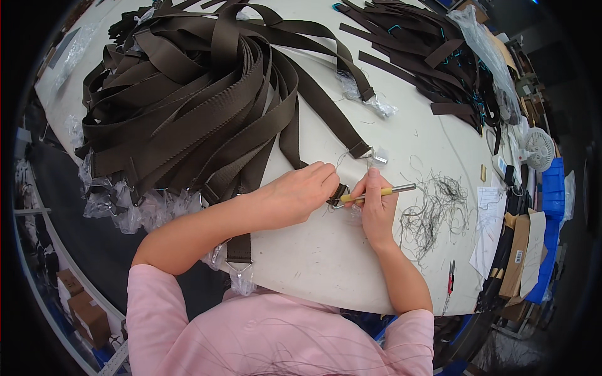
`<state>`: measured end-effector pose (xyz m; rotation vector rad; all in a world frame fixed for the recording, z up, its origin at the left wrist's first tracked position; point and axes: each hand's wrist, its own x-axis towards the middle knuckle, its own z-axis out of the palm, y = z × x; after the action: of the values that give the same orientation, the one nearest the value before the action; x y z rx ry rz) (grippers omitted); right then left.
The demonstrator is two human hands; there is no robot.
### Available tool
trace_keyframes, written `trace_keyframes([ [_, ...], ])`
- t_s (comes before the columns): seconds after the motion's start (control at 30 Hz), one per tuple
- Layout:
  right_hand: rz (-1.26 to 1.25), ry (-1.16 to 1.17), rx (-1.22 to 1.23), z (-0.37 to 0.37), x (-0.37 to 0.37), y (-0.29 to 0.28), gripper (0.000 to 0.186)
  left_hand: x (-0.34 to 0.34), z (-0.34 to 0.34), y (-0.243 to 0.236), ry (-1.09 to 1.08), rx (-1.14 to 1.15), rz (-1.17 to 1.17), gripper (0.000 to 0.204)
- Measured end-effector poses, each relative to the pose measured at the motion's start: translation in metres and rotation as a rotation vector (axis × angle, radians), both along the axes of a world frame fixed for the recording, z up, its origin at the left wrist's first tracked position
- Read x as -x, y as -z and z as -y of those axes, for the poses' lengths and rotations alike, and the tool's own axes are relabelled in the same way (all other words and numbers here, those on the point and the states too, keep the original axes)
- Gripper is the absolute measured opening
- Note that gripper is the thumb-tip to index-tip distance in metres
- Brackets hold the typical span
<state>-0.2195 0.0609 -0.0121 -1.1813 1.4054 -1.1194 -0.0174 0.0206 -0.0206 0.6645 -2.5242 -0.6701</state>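
Right of strap heap (188, 106), I see dark strap end (339, 193). Right hand (375, 203) grips yellow tool (387, 190) beside it; left hand (307, 190), fingers drawn narrow, contents I cannot tell.

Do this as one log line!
left hand: at dark strap end | right hand: holds yellow pen-like tool | right side: loose threads | left side: heaped straps

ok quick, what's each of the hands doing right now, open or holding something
Left hand: fingers curled closed beside a dark strap end; any grip is hidden.
Right hand: closed, holding a yellow-handled tool.
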Motion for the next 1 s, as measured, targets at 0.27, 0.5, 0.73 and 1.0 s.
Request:
trace_keyframes([
  [0.27, 0.003, -0.04, 0.013, -0.0003, -0.0006, 0.0017, 0.053, 0.0007, -0.001, -0.0003, -0.013, -0.013, -0.008, 0.018],
  [0.5, 0.001, -0.047, 0.032, 0.0001, -0.0011, 0.0026, 0.053, 0.0009, -0.0006, 0.0007, -0.018, -0.037, -0.008, 0.012],
  [0.73, -0.01, -0.058, 0.034, 0.0005, -0.0004, 0.0034, 0.053, 0.001, 0.0004, 0.0013, -0.021, -0.045, 0.006, 0.012],
  [1.0, 0.016, -0.049, 0.023, 0.0018, 0.0002, 0.0024, 0.054, -0.0013, 0.003, -0.0049, -0.095, -0.297, -0.082, 0.014],
])
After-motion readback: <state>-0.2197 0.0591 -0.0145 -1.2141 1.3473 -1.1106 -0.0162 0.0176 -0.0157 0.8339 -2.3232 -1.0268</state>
